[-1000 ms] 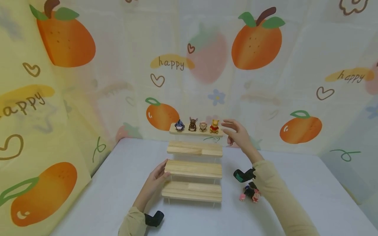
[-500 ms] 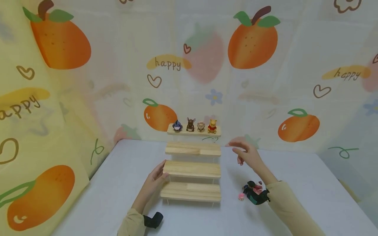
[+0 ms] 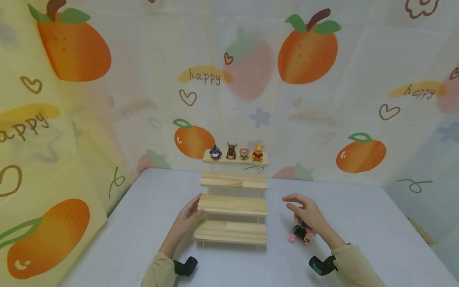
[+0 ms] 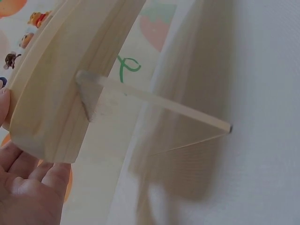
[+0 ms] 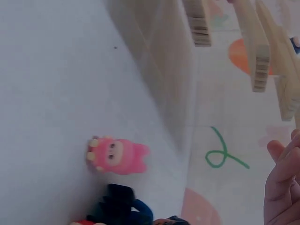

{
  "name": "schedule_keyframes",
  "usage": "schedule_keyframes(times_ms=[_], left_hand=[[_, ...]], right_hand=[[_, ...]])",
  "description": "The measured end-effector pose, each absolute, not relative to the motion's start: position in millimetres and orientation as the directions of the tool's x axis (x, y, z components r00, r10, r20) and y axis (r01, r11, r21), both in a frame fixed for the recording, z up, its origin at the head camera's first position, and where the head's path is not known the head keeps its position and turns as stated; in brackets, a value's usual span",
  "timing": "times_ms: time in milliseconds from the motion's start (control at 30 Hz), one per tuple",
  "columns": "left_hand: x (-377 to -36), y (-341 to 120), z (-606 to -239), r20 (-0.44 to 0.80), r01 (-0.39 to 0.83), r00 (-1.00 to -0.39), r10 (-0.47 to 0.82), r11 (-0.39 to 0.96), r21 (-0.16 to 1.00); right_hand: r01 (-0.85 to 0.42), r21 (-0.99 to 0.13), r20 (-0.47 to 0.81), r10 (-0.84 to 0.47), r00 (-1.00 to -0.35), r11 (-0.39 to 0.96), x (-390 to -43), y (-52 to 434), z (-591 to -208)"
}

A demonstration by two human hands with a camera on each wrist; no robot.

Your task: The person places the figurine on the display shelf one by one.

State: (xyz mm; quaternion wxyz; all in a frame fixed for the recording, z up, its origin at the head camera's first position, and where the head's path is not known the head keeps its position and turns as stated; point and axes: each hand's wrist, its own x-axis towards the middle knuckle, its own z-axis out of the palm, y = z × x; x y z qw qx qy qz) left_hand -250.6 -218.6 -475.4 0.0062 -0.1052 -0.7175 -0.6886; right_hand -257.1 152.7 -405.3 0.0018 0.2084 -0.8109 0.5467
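Note:
My left hand (image 3: 186,217) grips the left end of a wooden tiered display stand (image 3: 232,205) at its second step from the front. In the left wrist view, its fingers (image 4: 30,173) lie under the board's end and the thumb is at the edge. My right hand (image 3: 306,211) hovers with loosely bent fingers and nothing in it, just beyond a small heap of toy figurines on the table. In that heap are a pink figurine (image 5: 119,155), a pink piglet figurine (image 3: 308,237) and a dark one (image 5: 117,199), partly cut off in the right wrist view.
Several figurines stand in a row on the top step: a blue donkey (image 3: 215,153), a brown long-eared one (image 3: 231,152), a pale-faced one (image 3: 244,153) and a yellow bear in red (image 3: 257,154). A fruit-print cloth (image 3: 143,79) backs the white table (image 3: 136,227).
My right hand has moved down and back from beside the top step toward the figurines on the table. My left hand keeps its place on the stand.

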Motion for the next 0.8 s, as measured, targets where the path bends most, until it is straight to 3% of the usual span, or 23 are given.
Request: schedule_keyframes(times_ms=[467,800], left_hand=[[-251,-219,-478,0.152,0.159,-0.978,0.142,0.041,0.986],[-251,-220,-477,0.135,0.143,-0.980,0.147,0.045,0.989]], right_hand=[[-0.285,-0.879,0.126,-0.388,-0.913,0.383,-252,167,-448],[-0.359,-0.751,0.062,-0.483,-0.873,0.553,-248,173,-454]])
